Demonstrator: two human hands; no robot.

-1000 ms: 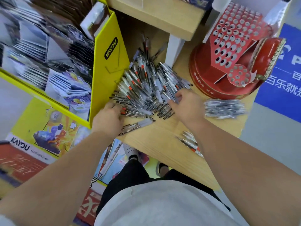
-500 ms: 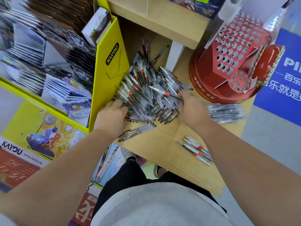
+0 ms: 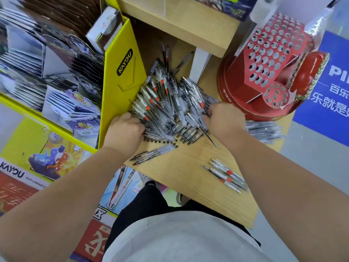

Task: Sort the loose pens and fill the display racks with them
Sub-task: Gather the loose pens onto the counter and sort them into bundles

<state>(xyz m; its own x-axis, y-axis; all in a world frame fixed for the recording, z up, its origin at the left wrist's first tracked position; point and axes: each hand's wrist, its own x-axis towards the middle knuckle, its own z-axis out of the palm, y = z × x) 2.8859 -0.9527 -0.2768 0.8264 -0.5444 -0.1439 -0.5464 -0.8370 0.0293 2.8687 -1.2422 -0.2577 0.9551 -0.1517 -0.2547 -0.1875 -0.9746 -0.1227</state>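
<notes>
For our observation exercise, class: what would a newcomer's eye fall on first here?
The big heap of loose pens in the middle of the wooden counter, with the left hand and right hand at its near edge. Then the red display rack with its rows of holes, far right.

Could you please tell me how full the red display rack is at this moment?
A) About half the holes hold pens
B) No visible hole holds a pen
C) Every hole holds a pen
B: the red display rack shows only open holes with nothing standing in them, while the pile of loose pens lies on the wooden table beside it.
</notes>
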